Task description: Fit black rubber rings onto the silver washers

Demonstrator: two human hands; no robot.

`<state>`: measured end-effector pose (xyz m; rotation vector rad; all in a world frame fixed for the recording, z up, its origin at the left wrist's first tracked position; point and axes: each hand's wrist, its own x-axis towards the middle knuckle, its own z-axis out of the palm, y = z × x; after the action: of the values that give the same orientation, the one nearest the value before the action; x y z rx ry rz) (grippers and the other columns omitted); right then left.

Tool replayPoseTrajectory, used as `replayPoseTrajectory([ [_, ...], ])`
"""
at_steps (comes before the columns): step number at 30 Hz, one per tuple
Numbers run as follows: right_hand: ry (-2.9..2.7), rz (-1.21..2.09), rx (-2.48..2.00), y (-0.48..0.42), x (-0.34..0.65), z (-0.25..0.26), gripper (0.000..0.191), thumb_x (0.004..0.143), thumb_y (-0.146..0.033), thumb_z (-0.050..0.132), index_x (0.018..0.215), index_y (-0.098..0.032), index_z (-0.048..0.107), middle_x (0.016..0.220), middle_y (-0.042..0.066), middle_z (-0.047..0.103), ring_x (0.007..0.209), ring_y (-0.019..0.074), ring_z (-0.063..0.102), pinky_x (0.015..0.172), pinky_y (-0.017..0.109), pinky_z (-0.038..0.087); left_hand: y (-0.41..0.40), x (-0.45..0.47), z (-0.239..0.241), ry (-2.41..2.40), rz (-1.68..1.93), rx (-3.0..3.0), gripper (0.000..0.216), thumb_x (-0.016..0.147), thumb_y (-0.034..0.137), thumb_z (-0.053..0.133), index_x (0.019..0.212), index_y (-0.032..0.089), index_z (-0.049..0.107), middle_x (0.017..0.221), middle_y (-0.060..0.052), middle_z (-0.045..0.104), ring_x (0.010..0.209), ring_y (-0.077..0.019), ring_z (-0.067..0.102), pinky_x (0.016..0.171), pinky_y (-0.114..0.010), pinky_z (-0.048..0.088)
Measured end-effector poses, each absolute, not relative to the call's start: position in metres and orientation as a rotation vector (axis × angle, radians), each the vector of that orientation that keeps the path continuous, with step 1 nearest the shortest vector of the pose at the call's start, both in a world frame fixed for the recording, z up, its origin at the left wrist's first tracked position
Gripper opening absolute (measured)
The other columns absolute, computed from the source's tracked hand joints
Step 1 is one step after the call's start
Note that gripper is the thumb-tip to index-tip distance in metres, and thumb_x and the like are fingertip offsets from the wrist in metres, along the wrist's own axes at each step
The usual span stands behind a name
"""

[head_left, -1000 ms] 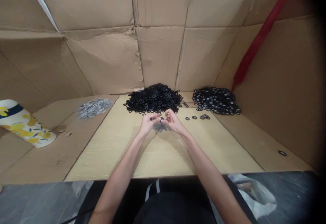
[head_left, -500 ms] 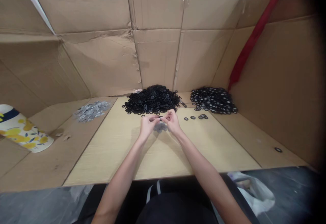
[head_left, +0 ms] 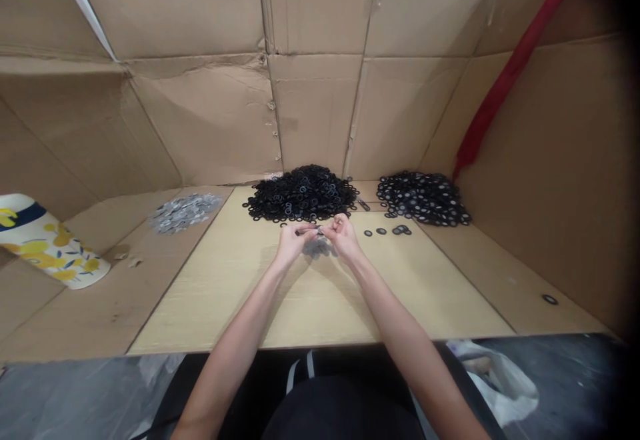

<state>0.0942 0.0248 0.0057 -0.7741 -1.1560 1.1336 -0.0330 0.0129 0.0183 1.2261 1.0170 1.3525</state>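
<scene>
My left hand and my right hand meet above the middle of the yellow board, fingertips pinched together. Between them is a small black ring, held from both sides and mostly covered by the fingers. Just beneath the hands lies a small heap of grey, translucent-looking discs. Behind the hands rises a big pile of black rings. Off to the right sits a pile of black rings with pale centres, and several similar pieces lie loose in front of it.
Silvery flat pieces are heaped at left. A patterned cylinder leans at far left. One ring lies near the right edge. Cardboard walls enclose the back and sides, with a red strip at right.
The camera view has shifted slightly. My fingers have moved a little around the black ring, which now shows more edge-on; both hands stay together over the discs.
</scene>
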Motion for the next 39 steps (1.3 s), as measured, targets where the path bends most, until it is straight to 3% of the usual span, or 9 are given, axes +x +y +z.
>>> replayPoseTrajectory([
  [7, -1.376, 1.067, -0.836, 0.025, 0.1, 0.007, 0.034, 0.057, -0.026, 0.066, 0.071, -0.022, 0.035, 0.059, -0.008, 0.041, 0.056, 0.009, 0.041, 0.055, 0.022, 0.034, 0.015, -0.036, 0.017, 0.994, 1.36, 1.068, 0.032, 0.049, 0.022, 0.076, 0.077, 0.01, 0.067, 0.067, -0.008, 0.066, 0.063, -0.0161, 0.061, 0.068, -0.032, 0.048],
  [18, -1.221, 0.941, -0.834, 0.028, 0.093, 0.003, 0.036, 0.056, -0.024, 0.065, 0.07, -0.023, 0.032, 0.059, -0.008, 0.038, 0.056, 0.0099, 0.04, 0.055, 0.023, 0.033, 0.011, -0.028, 0.02, 0.928, 1.268, 0.921, 0.021, 0.048, 0.012, 0.075, 0.066, 0.008, 0.065, 0.066, -0.006, 0.065, 0.06, -0.0116, 0.06, 0.072, -0.029, 0.049],
  [30, -1.398, 0.986, -0.87, 0.023, 0.102, 0.009, 0.032, 0.059, -0.025, 0.065, 0.07, -0.022, 0.035, 0.059, -0.007, 0.037, 0.055, 0.0092, 0.036, 0.053, 0.023, 0.031, 0.017, -0.032, 0.015, 1.018, 1.388, 1.115, 0.024, 0.048, 0.02, 0.075, 0.069, 0.011, 0.066, 0.064, -0.007, 0.065, 0.058, -0.0156, 0.059, 0.063, -0.031, 0.047],
  [39, -1.581, 1.065, -0.872, 0.024, 0.11, 0.01, 0.027, 0.061, -0.024, 0.062, 0.069, -0.021, 0.037, 0.061, -0.007, 0.036, 0.054, 0.0083, 0.036, 0.051, 0.022, 0.03, 0.014, -0.033, 0.014, 1.052, 1.369, 1.17, 0.027, 0.049, 0.02, 0.075, 0.073, 0.009, 0.067, 0.072, -0.01, 0.067, 0.066, -0.0187, 0.061, 0.068, -0.033, 0.046],
])
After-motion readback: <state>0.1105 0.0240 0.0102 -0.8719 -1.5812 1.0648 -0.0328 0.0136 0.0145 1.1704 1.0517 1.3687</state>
